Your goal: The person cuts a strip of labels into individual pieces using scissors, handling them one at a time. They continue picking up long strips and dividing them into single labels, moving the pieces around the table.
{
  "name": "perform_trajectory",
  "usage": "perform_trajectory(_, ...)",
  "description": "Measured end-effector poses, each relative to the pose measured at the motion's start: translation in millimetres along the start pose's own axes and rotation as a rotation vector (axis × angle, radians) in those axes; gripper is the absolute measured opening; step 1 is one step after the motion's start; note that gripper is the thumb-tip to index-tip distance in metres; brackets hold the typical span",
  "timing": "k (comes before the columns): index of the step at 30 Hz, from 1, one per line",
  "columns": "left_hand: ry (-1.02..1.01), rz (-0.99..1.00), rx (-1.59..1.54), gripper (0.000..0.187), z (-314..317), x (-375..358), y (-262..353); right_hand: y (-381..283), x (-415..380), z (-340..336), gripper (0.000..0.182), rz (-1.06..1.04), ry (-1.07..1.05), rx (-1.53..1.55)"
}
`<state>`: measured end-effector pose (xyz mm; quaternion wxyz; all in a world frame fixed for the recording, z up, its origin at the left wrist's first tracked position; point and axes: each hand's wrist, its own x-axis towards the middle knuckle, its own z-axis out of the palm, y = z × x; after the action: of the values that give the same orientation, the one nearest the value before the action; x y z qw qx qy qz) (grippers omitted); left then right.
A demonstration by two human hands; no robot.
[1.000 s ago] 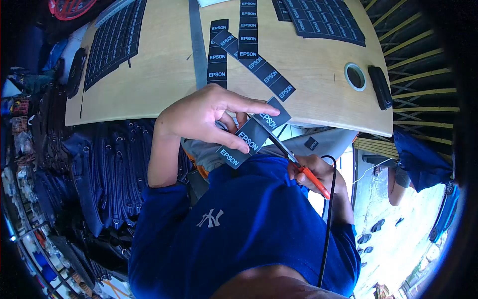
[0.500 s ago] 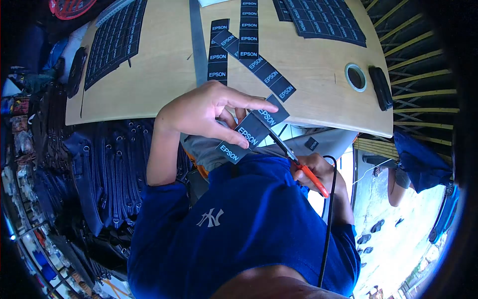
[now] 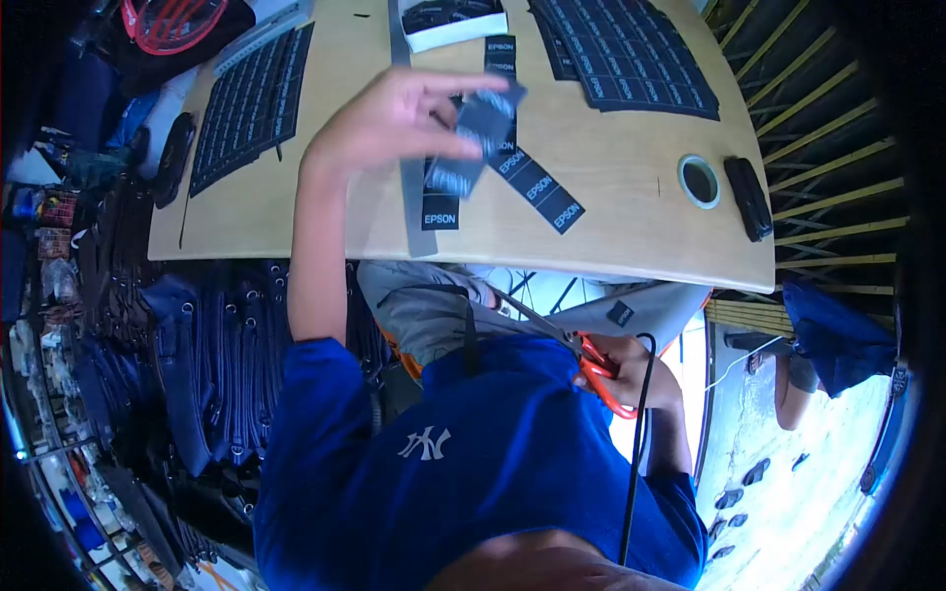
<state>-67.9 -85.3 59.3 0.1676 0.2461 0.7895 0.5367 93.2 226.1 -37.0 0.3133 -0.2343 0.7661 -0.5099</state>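
Note:
Raised over the wooden table (image 3: 325, 222), my left hand (image 3: 379, 123) pinches a short strip of dark EPSON labels (image 3: 485, 126), smeared by motion, between thumb and fingers. Longer label strips lie below and beside it, one slanting right (image 3: 537, 187) and one upright (image 3: 440, 213), partly covered by the held strip. Down by my lap, my right hand (image 3: 636, 374) grips orange-handled scissors (image 3: 599, 376), their blades pointing up and left toward the table edge. A small dark label piece (image 3: 620, 313) rests on my grey trouser leg.
Printed label sheets lie at the table's left (image 3: 251, 113) and right (image 3: 641, 64). A steel ruler (image 3: 422, 222), white box (image 3: 453, 36), tape roll (image 3: 700, 182) and black case (image 3: 749, 199) are also on it. Dark straps (image 3: 222, 364) hang at left. Another person's arm (image 3: 791, 394) shows at right.
My left hand has moved up and away from the scissors, carrying the label strip over the table. The scissors have come clear of the strip and sit lower by my lap.

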Motion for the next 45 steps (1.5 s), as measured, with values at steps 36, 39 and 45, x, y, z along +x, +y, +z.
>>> perform_trajectory(36,0.425,0.193,-0.394,0.042,134,-67,-11,-47,69,21,0.014,-0.194,0.624,0.648)
perform_trajectory(39,0.378,0.152,-0.325,0.035,136,-73,-11,-44,71,26,0.017,-0.223,0.623,0.603)
perform_trajectory(45,0.351,0.074,-0.365,0.041,133,-76,-12,-30,57,25,0.022,-0.237,0.546,0.337)
